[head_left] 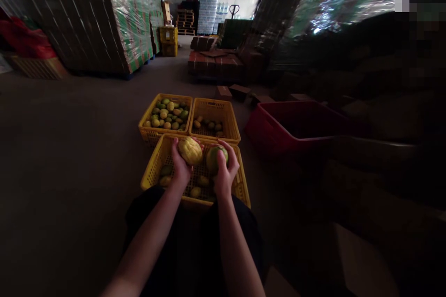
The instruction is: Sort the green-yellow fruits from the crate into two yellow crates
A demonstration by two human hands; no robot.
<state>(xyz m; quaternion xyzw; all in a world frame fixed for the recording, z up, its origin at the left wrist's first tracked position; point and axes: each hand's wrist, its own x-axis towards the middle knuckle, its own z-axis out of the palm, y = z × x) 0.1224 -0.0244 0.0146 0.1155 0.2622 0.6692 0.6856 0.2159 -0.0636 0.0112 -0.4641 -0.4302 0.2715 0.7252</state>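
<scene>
Forearms reach out over dark-clothed knees, person seated low on the floor. Left hand [180, 165] grasps a pale yellow, bumpy fruit [190, 150], fingers wrapped under it, palm up, likely so the skin shows. Right hand [225, 171] grasps a greener fruit [215, 158], fingers curled round its far side. Both fruits are held just above the far edge of the nearest yellow crate [240, 185], side by side, almost touching.

Crates:
- Nearest crate: few fruits on its bottom, mostly bare mesh.
- Far-left crate [148, 131]: heaped with green-yellow fruit.
- Far-right crate [232, 123]: sparse, a handful near its left side.
- Red bin [265, 127], right of the crates: contents not visible.

Wrapped pallet stacks [114, 14] stand behind.
</scene>
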